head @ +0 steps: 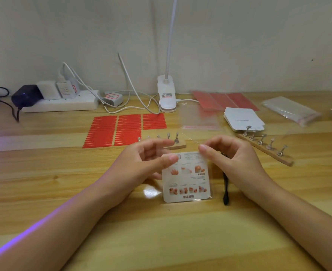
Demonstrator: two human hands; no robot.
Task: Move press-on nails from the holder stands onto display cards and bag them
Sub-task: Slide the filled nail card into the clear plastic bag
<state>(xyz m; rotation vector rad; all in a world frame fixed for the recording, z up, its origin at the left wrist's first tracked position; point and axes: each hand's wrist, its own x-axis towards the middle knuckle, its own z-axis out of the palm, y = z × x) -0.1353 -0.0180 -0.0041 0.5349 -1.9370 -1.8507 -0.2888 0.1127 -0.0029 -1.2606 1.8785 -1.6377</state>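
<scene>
From the head view, take the white display card (186,178), printed with small instruction pictures, as your landmark: it lies flat on the pale wooden table (161,231) between your two hands, apparently inside a clear plastic bag (188,142) whose open mouth rises above the card's far edge. Your left hand (147,159) sits at the card's upper left corner, thumb and forefinger curled towards each other with the thumb tip over that corner; whether it truly pinches the film is hard to tell through the blur. Your right hand (231,155) hovers at the card's upper right corner, fingers curled, forefinger and thumb seeming to nip the bag's edge. Just right of the card, partly under your right wrist, lies a slim black tool (225,192). Just beyond the card, behind your left fingers, stands a small wooden holder stand with metal pegs (175,142); a second wooden holder stand (266,147) lies slanted to the card's far right. Beyond the card to the left lie red sheets of adhesive strips (120,130). Straight beyond the card a white clip lamp (167,94) stands, with a white power strip (63,104) further left. Far right of the card sit a stack of white cards (243,119) and a pack of clear bags (290,110).
</scene>
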